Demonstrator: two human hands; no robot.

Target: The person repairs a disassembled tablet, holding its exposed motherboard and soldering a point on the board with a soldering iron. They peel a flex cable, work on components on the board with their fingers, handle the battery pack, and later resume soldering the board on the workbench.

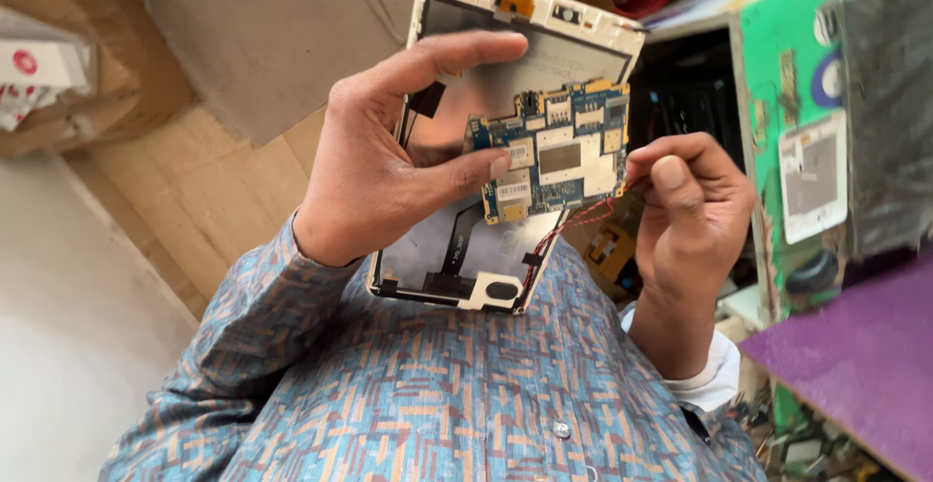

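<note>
White opened tablet (505, 152) gripped by left hand (389, 161); right hand (690, 210) pinches its red wires (583, 218)

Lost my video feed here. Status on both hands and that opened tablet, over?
Left hand grips the opened tablet, thumb on its blue circuit board. Right hand pinches red wires at the board's edge. Nothing blocking.

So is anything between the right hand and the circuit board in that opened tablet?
Nothing visible. The right hand is at the circuit board's right edge, pinching the thin red wires that run there. The left hand holds the tablet from the other side, its thumb tip at the board's left edge, away from the right hand's approach.
</note>
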